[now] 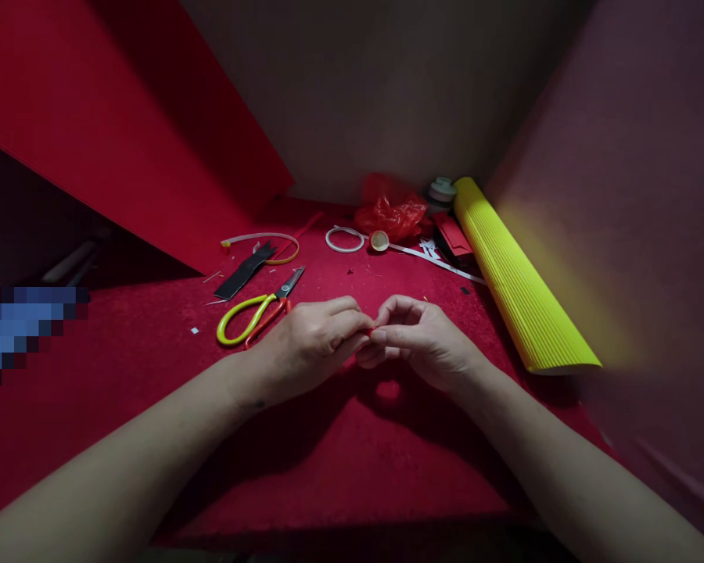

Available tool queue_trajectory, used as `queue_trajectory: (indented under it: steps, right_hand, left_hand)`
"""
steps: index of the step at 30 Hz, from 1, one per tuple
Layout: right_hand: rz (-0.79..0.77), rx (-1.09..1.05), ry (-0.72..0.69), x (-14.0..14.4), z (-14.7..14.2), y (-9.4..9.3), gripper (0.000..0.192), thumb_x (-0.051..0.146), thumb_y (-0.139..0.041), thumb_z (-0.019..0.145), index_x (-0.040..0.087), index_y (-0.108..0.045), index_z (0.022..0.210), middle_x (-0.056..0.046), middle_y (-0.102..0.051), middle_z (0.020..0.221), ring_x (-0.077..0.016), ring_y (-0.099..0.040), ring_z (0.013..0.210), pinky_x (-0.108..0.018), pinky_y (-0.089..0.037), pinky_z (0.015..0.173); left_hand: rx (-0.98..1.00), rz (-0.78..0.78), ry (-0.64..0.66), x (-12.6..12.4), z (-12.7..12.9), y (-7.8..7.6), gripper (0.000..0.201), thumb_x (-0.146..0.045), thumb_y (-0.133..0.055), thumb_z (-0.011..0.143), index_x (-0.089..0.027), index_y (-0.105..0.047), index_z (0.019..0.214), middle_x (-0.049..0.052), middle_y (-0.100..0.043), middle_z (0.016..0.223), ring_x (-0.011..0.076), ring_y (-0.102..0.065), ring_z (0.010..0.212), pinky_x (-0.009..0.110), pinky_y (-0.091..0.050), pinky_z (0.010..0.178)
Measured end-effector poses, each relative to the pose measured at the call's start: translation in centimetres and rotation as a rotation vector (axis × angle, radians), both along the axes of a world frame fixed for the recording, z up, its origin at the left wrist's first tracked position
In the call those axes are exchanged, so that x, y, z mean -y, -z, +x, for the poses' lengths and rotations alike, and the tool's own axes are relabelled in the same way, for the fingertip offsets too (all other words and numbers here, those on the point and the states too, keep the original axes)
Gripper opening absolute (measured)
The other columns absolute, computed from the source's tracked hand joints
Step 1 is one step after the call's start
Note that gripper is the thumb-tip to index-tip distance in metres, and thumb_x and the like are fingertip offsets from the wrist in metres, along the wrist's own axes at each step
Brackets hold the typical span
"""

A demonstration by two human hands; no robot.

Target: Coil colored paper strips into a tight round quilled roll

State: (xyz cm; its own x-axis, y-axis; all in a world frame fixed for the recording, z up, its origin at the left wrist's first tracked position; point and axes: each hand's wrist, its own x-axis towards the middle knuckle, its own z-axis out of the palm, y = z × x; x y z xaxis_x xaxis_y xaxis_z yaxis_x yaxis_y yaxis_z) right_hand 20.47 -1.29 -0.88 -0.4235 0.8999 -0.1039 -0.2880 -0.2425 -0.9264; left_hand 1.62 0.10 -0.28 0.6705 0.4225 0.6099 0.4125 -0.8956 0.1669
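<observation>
My left hand (327, 336) and my right hand (422, 336) meet fingertip to fingertip above the red cloth-covered table (352, 485). Between them they pinch a small red piece (370, 331); most of it is hidden by the fingers, so its kind does not show. Just beyond my left wrist lies a pair of scissors (256, 313) with one yellow and one red handle loop, blades pointing away. A black strip (245, 272) with a jagged end rests behind the scissors.
Further back lie a white ring coil (345, 240), a round tape roll (378, 241), a crumpled red plastic bag (392, 211) and a lidded jar (442, 191). A rolled yellow corrugated sheet (522, 281) stands along the right. A big red board (123, 133) leans at left. Paper scraps are scattered about.
</observation>
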Motion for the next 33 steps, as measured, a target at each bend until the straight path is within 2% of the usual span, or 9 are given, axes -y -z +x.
queue_trajectory:
  steps: [8, 15, 17, 25, 33]
  right_hand:
    - [0.079, 0.004, 0.058, 0.1, -0.2, 0.2, 0.025, 0.017, -0.077, 0.065, 0.016, -0.055, 0.075, -0.001, -0.069, 0.064, -0.0174, -0.069, 0.056, -0.031, -0.057, 0.059]
    - [0.041, -0.059, 0.044, 0.3, -0.2, -0.9, 0.024, 0.017, -0.076, 0.061, 0.017, -0.053, 0.07, 0.002, -0.065, 0.055, -0.0186, -0.067, 0.051, -0.033, -0.058, 0.053]
    - [0.043, -0.072, 0.041, 0.2, -0.1, -1.0, 0.024, 0.016, -0.076, 0.06, 0.017, -0.054, 0.07, 0.002, -0.065, 0.056, -0.0187, -0.067, 0.051, -0.033, -0.058, 0.053]
    - [0.068, -0.104, 0.025, 0.1, 0.4, -1.1, 0.021, 0.015, -0.075, 0.06, 0.016, -0.057, 0.07, 0.002, -0.066, 0.063, -0.0176, -0.068, 0.054, -0.032, -0.058, 0.055]
    - [0.018, -0.147, -0.024, 0.3, 0.1, -0.8, 0.02, 0.015, -0.074, 0.063, 0.016, -0.056, 0.072, 0.003, -0.066, 0.065, -0.0177, -0.069, 0.055, -0.032, -0.058, 0.056]
  left_hand:
    - [0.071, -0.008, 0.005, 0.4, 0.2, -0.4, 0.016, -0.019, -0.051, 0.089, -0.012, -0.065, 0.086, 0.006, -0.065, 0.077, 0.0107, -0.061, 0.066, 0.019, -0.048, 0.059]
    - [0.194, -0.279, 0.065, 0.4, 0.1, -1.6, 0.01, -0.014, -0.061, 0.082, -0.016, -0.067, 0.09, 0.004, -0.068, 0.08, 0.0106, -0.063, 0.072, 0.018, -0.05, 0.066]
    - [0.205, -0.31, 0.075, 0.4, 0.1, -1.8, 0.01, -0.014, -0.062, 0.081, -0.016, -0.067, 0.09, 0.004, -0.068, 0.08, 0.0104, -0.063, 0.072, 0.018, -0.05, 0.066]
    - [0.223, -0.212, 0.115, 0.4, -0.2, -1.7, 0.015, -0.017, -0.061, 0.083, -0.016, -0.066, 0.097, 0.005, -0.066, 0.083, 0.0102, -0.063, 0.075, 0.018, -0.05, 0.068]
    - [0.216, -0.061, 0.05, 0.8, 0.1, -1.4, 0.009, -0.017, -0.059, 0.084, -0.014, -0.064, 0.091, 0.005, -0.066, 0.08, 0.0097, -0.061, 0.071, 0.018, -0.048, 0.064]
